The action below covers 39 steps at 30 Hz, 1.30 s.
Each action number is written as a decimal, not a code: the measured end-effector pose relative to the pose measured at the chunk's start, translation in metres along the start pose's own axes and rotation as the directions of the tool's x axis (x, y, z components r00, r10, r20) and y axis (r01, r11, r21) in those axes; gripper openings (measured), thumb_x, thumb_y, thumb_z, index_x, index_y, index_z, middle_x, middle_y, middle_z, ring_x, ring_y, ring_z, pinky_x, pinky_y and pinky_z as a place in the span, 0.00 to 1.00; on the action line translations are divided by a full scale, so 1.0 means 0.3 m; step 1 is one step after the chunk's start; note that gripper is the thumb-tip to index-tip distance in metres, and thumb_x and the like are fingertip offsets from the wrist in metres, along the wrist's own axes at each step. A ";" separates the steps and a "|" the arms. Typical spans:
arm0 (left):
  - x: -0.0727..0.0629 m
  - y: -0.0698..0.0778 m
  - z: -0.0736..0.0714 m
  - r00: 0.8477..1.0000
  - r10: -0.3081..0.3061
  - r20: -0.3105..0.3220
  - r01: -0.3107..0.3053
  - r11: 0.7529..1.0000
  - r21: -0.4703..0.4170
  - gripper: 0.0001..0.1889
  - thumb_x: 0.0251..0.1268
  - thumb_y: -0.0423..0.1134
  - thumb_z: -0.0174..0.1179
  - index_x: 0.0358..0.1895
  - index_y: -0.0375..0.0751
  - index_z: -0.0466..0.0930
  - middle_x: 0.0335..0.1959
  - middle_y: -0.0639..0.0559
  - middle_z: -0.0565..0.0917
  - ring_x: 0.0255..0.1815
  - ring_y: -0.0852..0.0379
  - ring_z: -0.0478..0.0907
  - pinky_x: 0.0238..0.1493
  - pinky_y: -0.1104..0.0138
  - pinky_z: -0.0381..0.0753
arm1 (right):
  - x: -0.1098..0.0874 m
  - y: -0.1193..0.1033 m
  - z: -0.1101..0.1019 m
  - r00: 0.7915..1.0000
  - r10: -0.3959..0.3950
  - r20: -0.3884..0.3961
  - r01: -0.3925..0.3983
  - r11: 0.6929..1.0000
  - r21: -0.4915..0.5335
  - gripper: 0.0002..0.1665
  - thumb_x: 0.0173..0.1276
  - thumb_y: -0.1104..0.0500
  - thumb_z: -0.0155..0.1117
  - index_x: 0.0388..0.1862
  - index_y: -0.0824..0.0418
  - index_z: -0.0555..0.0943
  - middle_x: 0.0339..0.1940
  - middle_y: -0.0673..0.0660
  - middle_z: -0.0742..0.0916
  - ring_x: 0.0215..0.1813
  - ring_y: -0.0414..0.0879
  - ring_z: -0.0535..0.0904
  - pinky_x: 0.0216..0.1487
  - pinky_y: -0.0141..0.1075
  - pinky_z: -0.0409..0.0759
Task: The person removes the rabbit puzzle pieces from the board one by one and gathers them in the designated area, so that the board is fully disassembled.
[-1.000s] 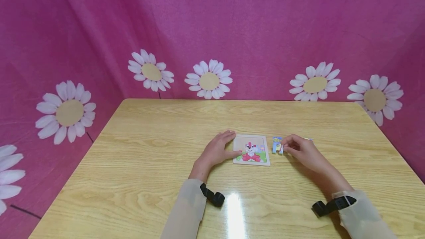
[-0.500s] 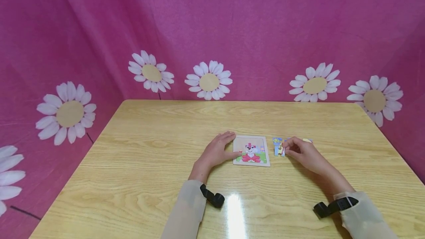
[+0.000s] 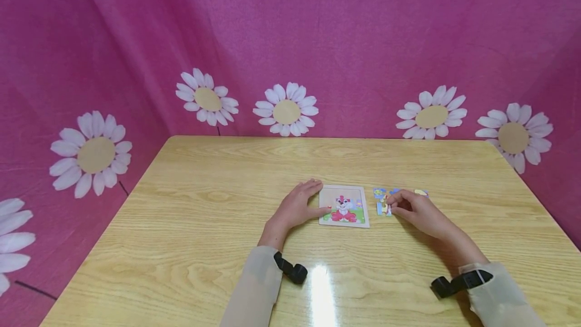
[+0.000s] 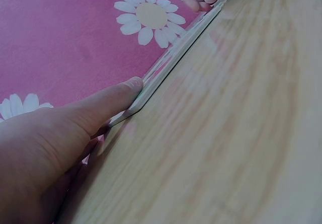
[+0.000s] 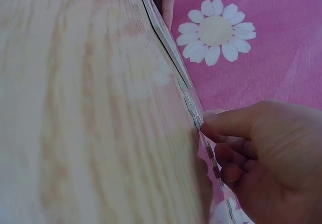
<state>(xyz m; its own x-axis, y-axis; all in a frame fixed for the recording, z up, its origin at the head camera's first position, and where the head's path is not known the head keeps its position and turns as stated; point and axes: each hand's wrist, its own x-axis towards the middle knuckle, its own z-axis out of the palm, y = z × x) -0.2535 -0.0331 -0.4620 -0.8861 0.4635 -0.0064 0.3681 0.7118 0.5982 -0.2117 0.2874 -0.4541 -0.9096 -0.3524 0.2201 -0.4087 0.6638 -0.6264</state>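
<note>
A square jigsaw puzzle board (image 3: 342,216) with a pale frame lies mid-table, showing a red and white cartoon animal on green. My left hand (image 3: 297,206) rests at its left side, thumb laid on the face, the other fingers extended along the outer edge. In the left wrist view that thumb (image 4: 118,100) presses the corner of the board. Right of the board, my right hand (image 3: 417,211) pinches a light blue and yellow puzzle piece (image 3: 381,209) between thumb and fingertips, close over the table. The right wrist view has the right hand (image 5: 271,153) beside a row of thin pieces.
Behind the right fingertips lie a blue piece with a yellow shape (image 3: 379,193), another blue piece (image 3: 394,192) and a yellowish piece (image 3: 421,193). The wooden table (image 3: 218,216) reaches back to a pink flowered cloth (image 3: 345,39).
My right hand has drawn the pinched piece slightly toward me and to the right, turning it and uncovering the blue and yellow piece behind. My left hand and the board have stayed put.
</note>
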 end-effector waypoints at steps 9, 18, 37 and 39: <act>0.001 -0.003 0.003 1.000 0.002 -0.001 -0.002 1.000 0.005 0.41 0.59 0.59 0.65 0.74 0.49 0.64 0.77 0.55 0.64 0.81 0.58 0.53 0.82 0.62 0.50 | 0.019 -0.034 0.012 1.000 -0.008 -0.016 0.009 0.997 0.073 0.09 0.64 0.70 0.65 0.43 0.67 0.79 0.36 0.59 0.86 0.35 0.26 0.74 0.33 0.23 0.76; 0.000 -0.003 0.000 1.000 0.012 -0.009 -0.012 1.000 0.005 0.40 0.59 0.59 0.65 0.73 0.49 0.64 0.76 0.55 0.64 0.81 0.57 0.53 0.82 0.61 0.51 | 0.094 -0.085 0.079 0.999 0.010 0.048 -0.012 0.998 0.055 0.11 0.64 0.65 0.68 0.44 0.65 0.80 0.37 0.57 0.84 0.35 0.30 0.73 0.35 0.26 0.76; -0.004 -0.006 -0.007 1.000 0.024 -0.015 -0.024 1.000 0.003 0.40 0.60 0.59 0.65 0.73 0.47 0.65 0.76 0.54 0.65 0.80 0.56 0.54 0.82 0.59 0.52 | 0.202 -0.176 0.161 0.984 0.023 0.179 -0.028 0.999 0.024 0.15 0.63 0.60 0.70 0.46 0.67 0.81 0.33 0.56 0.80 0.35 0.42 0.71 0.34 0.26 0.71; -0.003 -0.005 -0.007 1.000 0.021 -0.014 -0.021 1.000 0.004 0.40 0.60 0.59 0.65 0.73 0.48 0.65 0.76 0.54 0.64 0.80 0.56 0.54 0.82 0.59 0.52 | 0.210 -0.179 0.163 0.981 0.026 0.194 -0.029 1.000 0.010 0.15 0.63 0.61 0.70 0.46 0.67 0.81 0.32 0.56 0.80 0.35 0.42 0.70 0.33 0.26 0.70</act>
<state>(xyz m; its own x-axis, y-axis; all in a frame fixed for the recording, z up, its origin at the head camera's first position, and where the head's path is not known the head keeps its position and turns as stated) -0.2538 -0.0356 -0.4613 -0.8820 0.4709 0.0170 0.3875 0.7042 0.5949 -0.2435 0.1973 -0.4432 -0.8883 -0.4562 0.0540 -0.3814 0.6669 -0.6401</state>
